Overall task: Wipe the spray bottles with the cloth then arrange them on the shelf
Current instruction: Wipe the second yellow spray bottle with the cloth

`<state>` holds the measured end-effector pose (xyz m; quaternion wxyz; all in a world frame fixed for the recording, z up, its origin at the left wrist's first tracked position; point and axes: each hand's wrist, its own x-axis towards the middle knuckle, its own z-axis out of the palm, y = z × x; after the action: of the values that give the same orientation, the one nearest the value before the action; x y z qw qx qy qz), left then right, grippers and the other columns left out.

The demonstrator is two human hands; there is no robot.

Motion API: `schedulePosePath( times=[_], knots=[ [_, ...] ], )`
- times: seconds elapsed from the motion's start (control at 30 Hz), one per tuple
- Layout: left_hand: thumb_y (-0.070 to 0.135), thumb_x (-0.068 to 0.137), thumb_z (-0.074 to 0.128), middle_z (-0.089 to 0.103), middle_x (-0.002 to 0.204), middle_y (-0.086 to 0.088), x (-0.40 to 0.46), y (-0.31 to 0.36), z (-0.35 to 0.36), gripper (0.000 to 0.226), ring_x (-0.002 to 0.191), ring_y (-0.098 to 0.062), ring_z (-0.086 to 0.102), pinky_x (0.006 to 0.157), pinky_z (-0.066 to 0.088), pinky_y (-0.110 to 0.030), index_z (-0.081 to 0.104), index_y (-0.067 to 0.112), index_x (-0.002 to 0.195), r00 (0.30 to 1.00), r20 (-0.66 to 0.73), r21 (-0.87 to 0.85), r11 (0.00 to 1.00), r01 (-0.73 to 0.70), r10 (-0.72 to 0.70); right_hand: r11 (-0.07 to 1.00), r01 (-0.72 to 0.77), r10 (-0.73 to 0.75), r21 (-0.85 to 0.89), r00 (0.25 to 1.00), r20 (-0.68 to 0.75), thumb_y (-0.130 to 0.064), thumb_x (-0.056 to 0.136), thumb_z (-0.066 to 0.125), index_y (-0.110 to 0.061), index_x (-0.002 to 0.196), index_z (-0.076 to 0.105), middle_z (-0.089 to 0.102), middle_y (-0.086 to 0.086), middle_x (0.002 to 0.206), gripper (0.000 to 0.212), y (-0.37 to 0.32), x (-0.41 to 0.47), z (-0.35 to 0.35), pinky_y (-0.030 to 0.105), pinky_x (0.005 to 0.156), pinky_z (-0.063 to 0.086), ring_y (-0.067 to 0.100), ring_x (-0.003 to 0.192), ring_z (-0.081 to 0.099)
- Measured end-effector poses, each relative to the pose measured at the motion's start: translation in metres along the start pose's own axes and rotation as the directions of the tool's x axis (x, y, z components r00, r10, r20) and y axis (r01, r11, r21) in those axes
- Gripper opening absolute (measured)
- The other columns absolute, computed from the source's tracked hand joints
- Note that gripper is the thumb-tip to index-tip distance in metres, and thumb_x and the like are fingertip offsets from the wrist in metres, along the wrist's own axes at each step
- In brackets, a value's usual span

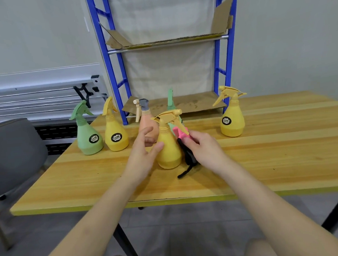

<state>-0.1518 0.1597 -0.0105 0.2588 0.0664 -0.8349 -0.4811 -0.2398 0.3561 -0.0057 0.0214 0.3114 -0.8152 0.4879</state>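
A yellow spray bottle (168,146) stands upright on the wooden table (266,161) in front of me. My left hand (143,151) is beside its left flank with relaxed fingers, the thumb touching the bottle. My right hand (201,147) grips a pink and black cloth (185,146) pressed against the bottle's right side; a black strip of it trails onto the table. Other bottles stand behind: green (87,133), yellow (115,129), peach (146,123), a second green one (171,105) partly hidden, and a yellow one (231,115) at right. The blue shelf (122,103) rises at the table's far edge.
The shelf's lower level (192,104) and upper level (168,41) are lined with cardboard and carry no bottles. A grey chair (10,155) stands at the left of the table. White slatted panels lean on the wall behind it.
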Motion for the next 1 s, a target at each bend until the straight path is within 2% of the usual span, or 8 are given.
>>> schedulePosePath(
  times=[0.1,0.2,0.33,0.47,0.67,0.77,0.87,1.0],
  knots=[
    [0.030,0.093,0.074,0.061,0.115,0.001,0.003,0.001,0.012,0.038,0.105,-0.010,0.059,0.090,0.049,-0.025,0.054,0.029,0.126,0.999,-0.023,0.013,0.999,-0.032,0.032,0.979,0.059,-0.065,0.196,0.998,0.024,-0.035,0.109,0.056,-0.033,0.130,0.072,0.075,-0.022,0.108,0.027,-0.003,0.006,0.001,0.026,0.089,0.052,0.000,0.104,0.067],
    [0.027,0.096,0.071,0.062,0.113,0.008,0.006,0.003,0.012,0.031,0.101,-0.005,0.059,0.087,0.048,-0.021,0.057,0.025,0.123,0.998,0.008,0.047,0.996,-0.070,0.070,0.981,0.069,-0.080,0.180,0.995,0.056,-0.033,0.108,0.059,-0.044,0.120,0.071,0.072,-0.034,0.095,0.020,-0.002,0.002,0.007,0.019,0.081,0.047,-0.007,0.092,0.064],
    [0.023,0.101,0.063,0.059,0.121,0.019,0.007,0.001,-0.001,0.032,0.110,0.005,0.059,0.101,0.051,-0.027,0.054,0.030,0.131,0.994,0.100,0.037,0.998,-0.057,0.053,0.999,0.013,-0.017,0.040,0.995,0.095,-0.029,0.106,0.062,-0.030,0.120,0.075,0.077,-0.012,0.099,0.019,0.013,-0.006,0.007,0.035,0.087,0.055,0.013,0.094,0.068],
    [0.018,0.104,0.059,0.065,0.133,0.004,0.004,-0.004,-0.009,0.038,0.125,-0.004,0.060,0.111,0.048,-0.036,0.051,0.025,0.140,0.988,0.153,-0.076,0.997,-0.016,0.028,0.979,0.007,0.035,-0.202,0.978,0.204,-0.032,0.106,0.062,-0.027,0.092,0.070,0.066,-0.006,0.079,0.017,0.003,-0.002,-0.005,0.035,0.066,0.043,0.021,0.079,0.058],
    [0.024,0.101,0.063,0.059,0.128,0.008,-0.008,-0.003,0.005,0.034,0.120,-0.005,0.056,0.101,0.051,-0.038,0.054,0.026,0.133,0.999,-0.029,-0.025,0.999,-0.040,0.039,0.998,0.057,-0.055,0.035,0.998,-0.044,-0.033,0.106,0.059,-0.029,0.103,0.076,0.075,-0.008,0.087,0.018,-0.010,0.010,-0.010,0.036,0.075,0.049,0.017,0.083,0.065],
    [0.031,0.093,0.074,0.058,0.124,0.002,-0.009,-0.001,0.015,0.044,0.114,-0.010,0.056,0.091,0.053,-0.034,0.054,0.025,0.132,0.998,-0.049,-0.035,0.999,-0.038,0.036,0.989,0.105,-0.107,0.108,0.994,0.009,-0.030,0.106,0.060,-0.035,0.117,0.076,0.078,-0.016,0.100,0.020,-0.016,0.010,-0.003,0.028,0.081,0.052,0.005,0.093,0.068],
    [0.028,0.090,0.078,0.062,0.121,0.006,-0.006,0.000,0.015,0.045,0.112,-0.010,0.059,0.091,0.054,-0.031,0.055,0.025,0.129,0.999,-0.037,-0.036,0.999,-0.036,0.035,0.994,0.094,-0.098,0.064,0.994,0.054,-0.027,0.106,0.061,-0.033,0.118,0.075,0.072,-0.018,0.094,0.019,-0.011,0.003,0.008,0.026,0.074,0.046,0.003,0.086,0.063],
    [0.019,0.099,0.067,0.063,0.128,0.025,-0.004,-0.003,0.003,0.044,0.117,0.001,0.062,0.102,0.054,-0.030,0.053,0.044,0.133,0.997,0.081,-0.119,0.993,-0.008,0.017,0.988,0.029,-0.009,-0.153,0.992,0.129,-0.028,0.107,0.061,-0.040,0.076,0.057,0.057,-0.014,0.070,0.033,0.000,-0.005,0.005,0.026,0.060,0.035,0.016,0.071,0.051]
  ],
)
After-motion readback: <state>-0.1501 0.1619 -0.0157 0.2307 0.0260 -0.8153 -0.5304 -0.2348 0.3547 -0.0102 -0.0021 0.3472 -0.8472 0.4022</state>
